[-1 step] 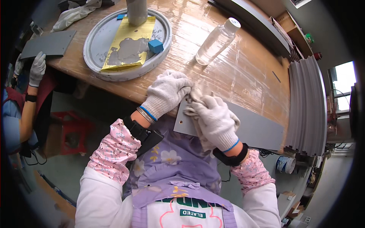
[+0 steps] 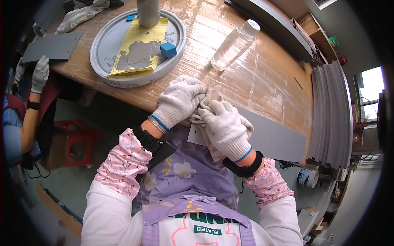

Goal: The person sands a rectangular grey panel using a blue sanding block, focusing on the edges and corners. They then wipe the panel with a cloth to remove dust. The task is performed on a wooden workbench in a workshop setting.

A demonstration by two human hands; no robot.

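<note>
A long flat grey panel [image 2: 271, 129] lies along the near edge of the table, with a small hole by its left end. My right hand [image 2: 223, 125], in a white knit glove, is closed on a crumpled off-white cloth [image 2: 212, 148] and presses it on that end. The cloth covers part of the panel and hangs past its near edge. At the far left corner, my gloved left hand [image 2: 180, 98] is curled round the panel's end; its fingertips are partly hidden, close beside the cloth.
A clear bottle [image 2: 234, 45] stands beyond my hands. Left of it, a round grey lid [image 2: 97, 61] bears a yellow sheet smeared with grey paste, a blue block and a grey container. Stacked panels [image 2: 331, 115] stand at right. A gloved co-worker [image 2: 40, 76] handles another panel [image 2: 53, 46].
My right hand has slid left with the cloth, closer to my left hand. The cloth now covers more of the panel's left end. My left hand has barely moved.
</note>
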